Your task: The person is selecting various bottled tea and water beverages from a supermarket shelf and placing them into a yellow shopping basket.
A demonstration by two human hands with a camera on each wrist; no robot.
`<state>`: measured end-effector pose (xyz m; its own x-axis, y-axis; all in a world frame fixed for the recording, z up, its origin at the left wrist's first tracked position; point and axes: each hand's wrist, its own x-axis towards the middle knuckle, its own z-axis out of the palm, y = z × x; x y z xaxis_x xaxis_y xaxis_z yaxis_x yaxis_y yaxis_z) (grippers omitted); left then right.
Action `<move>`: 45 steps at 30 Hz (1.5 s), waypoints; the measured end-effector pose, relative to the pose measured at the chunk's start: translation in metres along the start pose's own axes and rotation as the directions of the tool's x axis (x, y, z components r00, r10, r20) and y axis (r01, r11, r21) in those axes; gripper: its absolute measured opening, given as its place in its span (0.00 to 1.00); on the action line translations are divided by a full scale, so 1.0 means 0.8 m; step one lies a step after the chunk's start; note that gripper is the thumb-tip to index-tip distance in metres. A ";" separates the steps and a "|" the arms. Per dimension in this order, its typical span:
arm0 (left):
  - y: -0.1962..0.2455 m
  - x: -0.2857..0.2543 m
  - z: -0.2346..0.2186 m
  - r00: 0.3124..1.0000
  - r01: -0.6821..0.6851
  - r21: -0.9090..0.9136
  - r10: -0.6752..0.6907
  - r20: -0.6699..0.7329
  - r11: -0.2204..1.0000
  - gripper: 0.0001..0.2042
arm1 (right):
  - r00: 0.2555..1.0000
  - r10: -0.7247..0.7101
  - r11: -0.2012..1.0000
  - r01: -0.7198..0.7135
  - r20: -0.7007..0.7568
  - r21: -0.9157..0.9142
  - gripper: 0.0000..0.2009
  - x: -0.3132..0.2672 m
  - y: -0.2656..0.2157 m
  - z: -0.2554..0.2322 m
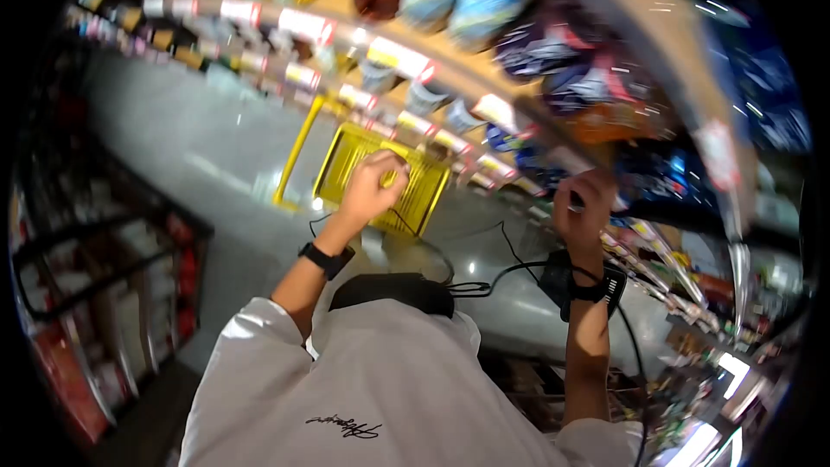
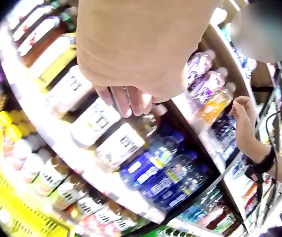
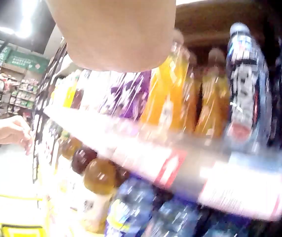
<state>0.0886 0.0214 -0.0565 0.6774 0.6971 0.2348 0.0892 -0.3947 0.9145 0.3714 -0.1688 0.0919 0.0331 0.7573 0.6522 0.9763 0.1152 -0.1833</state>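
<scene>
Here's the left hand point(image 1: 372, 190), over the boxy, slotted yellow basket point(image 1: 422, 195), fingers loosely bent and close together. Right of the basket comes the right hand point(image 1: 584, 207), fingers curled loosely; whether their tips touch, blur won't tell. Beside it, glossy, round-shouldered plastic bottles point(image 3: 165, 94) line the smooth-edged shelf point(image 3: 146, 153).

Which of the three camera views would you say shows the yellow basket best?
The head view: it shows nearly the whole basket, though blurred and partly behind the left hand. The left wrist view cuts it off at the lower left; the right wrist view shows just a small part, also lower left.
</scene>
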 end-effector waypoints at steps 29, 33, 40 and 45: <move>-0.236 -0.261 -0.055 0.591 0.773 0.128 -0.779 0.208 0.621 0.17 | 0.207 0.562 0.572 -0.796 0.801 -0.195 0.21 -0.289 -0.134 0.492; -0.148 -0.176 -0.039 0.908 0.342 0.238 -0.385 0.167 0.909 0.37 | 0.308 0.499 0.168 -0.951 0.810 0.259 0.15 -0.193 -0.115 0.329; 0.039 -0.054 -0.008 0.952 0.056 -0.089 -0.026 0.304 0.994 0.39 | 0.165 0.542 -0.318 -0.867 0.824 0.383 0.14 -0.004 -0.117 0.070; 0.165 -0.005 0.037 0.938 0.139 -0.522 0.058 0.343 0.841 0.35 | 0.664 0.612 0.322 -0.706 0.429 0.631 0.28 0.015 -0.129 -0.029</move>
<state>0.1192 -0.0514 0.0534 0.8907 0.4253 0.1604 -0.2123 0.0774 0.9741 0.2756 -0.1864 0.1355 0.5281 0.8492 0.0048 0.1560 -0.0914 -0.9835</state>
